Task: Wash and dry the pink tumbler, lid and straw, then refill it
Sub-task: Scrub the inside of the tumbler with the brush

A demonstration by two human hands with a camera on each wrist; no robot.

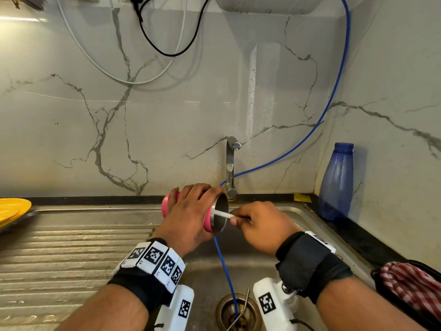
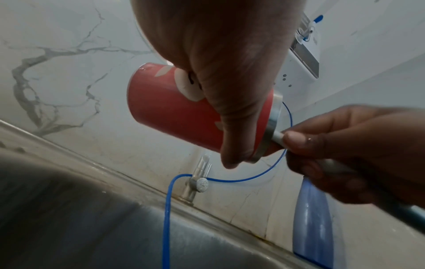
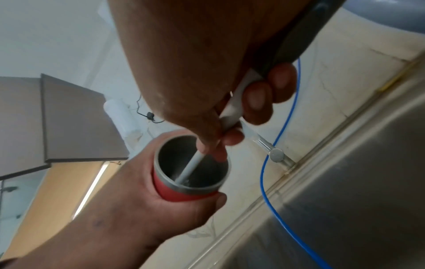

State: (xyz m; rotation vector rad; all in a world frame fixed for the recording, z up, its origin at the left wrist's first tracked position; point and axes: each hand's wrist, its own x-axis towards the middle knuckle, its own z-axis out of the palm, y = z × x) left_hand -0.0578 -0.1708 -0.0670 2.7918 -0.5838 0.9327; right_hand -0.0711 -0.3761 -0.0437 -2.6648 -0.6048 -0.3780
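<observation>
The pink tumbler (image 1: 167,206) lies on its side above the sink, lid off, with its steel mouth turned right. My left hand (image 1: 188,211) wraps over its body and grips it. My right hand (image 1: 257,223) pinches a white brush shaft (image 1: 222,214) whose far end reaches inside the tumbler. In the right wrist view the shaft (image 3: 190,169) runs down to the steel bottom of the tumbler (image 3: 174,193). In the left wrist view the tumbler (image 2: 165,112) shows white flower prints. A bent metal straw (image 1: 241,311) rests in the drain. No lid is in view.
The steel faucet (image 1: 231,168) stands just behind the tumbler. A thin blue hose (image 1: 334,91) loops down into the drain (image 1: 224,309). A blue bottle (image 1: 336,182) stands at the right corner and a checked cloth (image 1: 410,283) lies nearer. A yellow plate (image 1: 12,211) sits beyond the ribbed drainboard (image 1: 71,247).
</observation>
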